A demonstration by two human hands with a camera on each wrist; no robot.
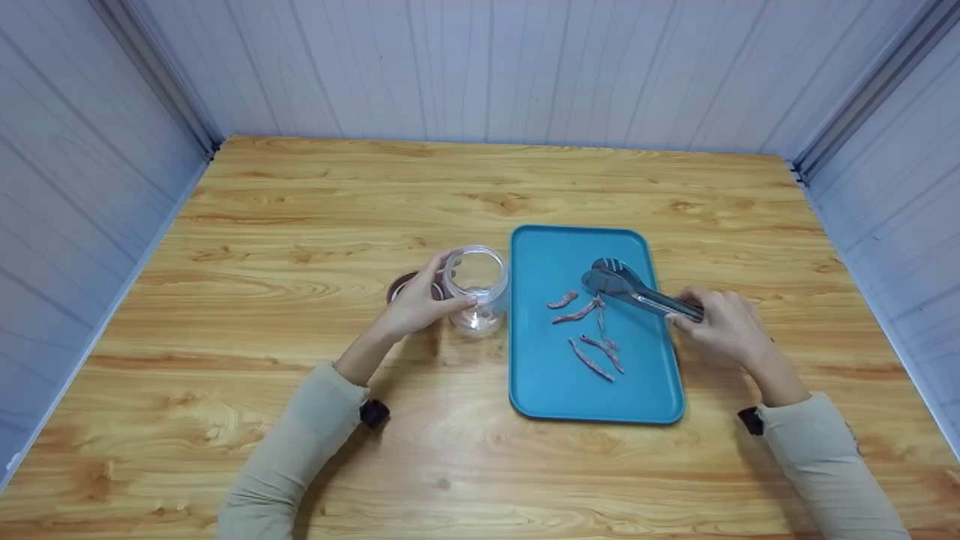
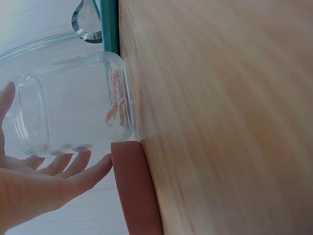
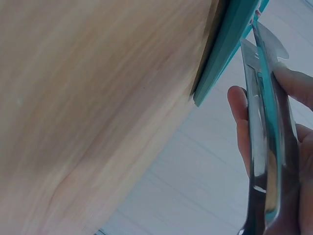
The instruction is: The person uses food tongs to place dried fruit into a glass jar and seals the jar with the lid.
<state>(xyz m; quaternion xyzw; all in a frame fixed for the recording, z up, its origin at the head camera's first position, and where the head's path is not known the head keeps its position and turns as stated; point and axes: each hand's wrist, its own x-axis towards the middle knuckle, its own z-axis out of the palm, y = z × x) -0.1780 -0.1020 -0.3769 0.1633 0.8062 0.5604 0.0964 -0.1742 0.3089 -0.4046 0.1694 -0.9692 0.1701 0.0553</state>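
Blue tray (image 1: pixel 592 401); silver tongs (image 1: pixel 652 300); reddish-brown lid (image 2: pixel 134 191); yellow table (image 1: pixel 352 195), brown-grained.

Free room is running along the far and left edges of the bench (image 1: pixel 300 210); the jar (image 1: pixel 486 297) is crowding the left side of the tray (image 1: pixel 555 259), and tongs (image 1: pixel 643 295) are barring the way across its right rim.

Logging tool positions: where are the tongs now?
In the head view, the tongs are in the right hand, extending over the right edge of the blue tray, tips near the strips.
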